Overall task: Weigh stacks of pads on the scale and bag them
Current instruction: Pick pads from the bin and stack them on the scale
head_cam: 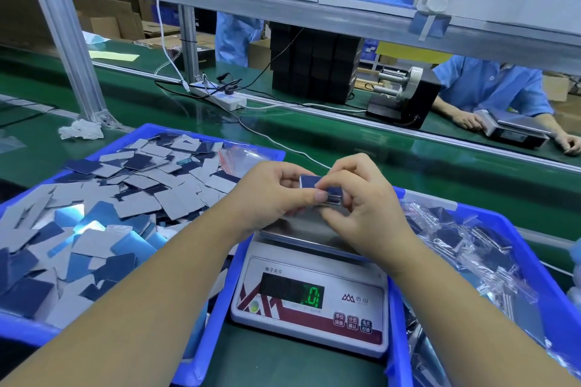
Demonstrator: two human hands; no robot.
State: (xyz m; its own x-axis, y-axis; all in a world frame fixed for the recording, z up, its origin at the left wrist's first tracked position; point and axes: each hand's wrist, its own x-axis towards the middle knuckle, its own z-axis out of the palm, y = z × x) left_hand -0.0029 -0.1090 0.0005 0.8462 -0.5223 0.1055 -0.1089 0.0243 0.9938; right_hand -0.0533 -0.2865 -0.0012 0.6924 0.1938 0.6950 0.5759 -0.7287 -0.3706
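A: Report grip state and stack position, referenced to the scale [309,298].

B: I see both hands above the scale's steel pan, just beyond its display. The left hand [270,195] pinches the stack [317,187] of pads from the left, thumb on the near edge. The right hand [364,198] pinches the same stack from the right, fingers curled over its top. The stack is held off the pan, not resting on it. The display shows a green 0.

A: Supply and output?

B: Left of the scale, a blue bin [201,317] holds loose pads [132,198], grey and dark blue, heaped in no order. Right of the scale, a second blue bin [534,273] holds clear bags [471,254] with dark pads inside. More clear bags with red strips [235,157] lie beyond the scale, at the left bin's far corner. The scale sits on the green tabletop [283,367] between the two bins.
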